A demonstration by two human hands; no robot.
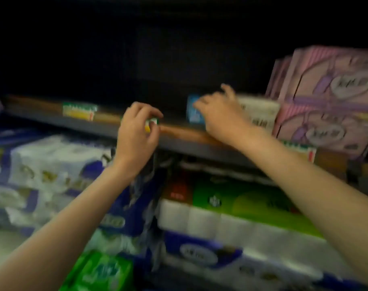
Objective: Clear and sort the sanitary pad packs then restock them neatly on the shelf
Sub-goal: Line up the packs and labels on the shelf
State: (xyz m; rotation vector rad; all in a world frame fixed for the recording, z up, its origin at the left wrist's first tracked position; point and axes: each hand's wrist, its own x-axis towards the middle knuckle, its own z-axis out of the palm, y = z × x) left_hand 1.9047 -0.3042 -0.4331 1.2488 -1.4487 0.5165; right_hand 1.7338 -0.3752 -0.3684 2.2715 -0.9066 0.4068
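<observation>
Careful: your left hand [136,131] pinches the price tag [151,124]; your right hand [218,116] grips the blue pack [193,114]. Tug it and the white pack [260,114] alongside may topple.

Probably a shop: price tags [79,110] along shelf edge [107,128], stacked packaged goods [328,114].
</observation>
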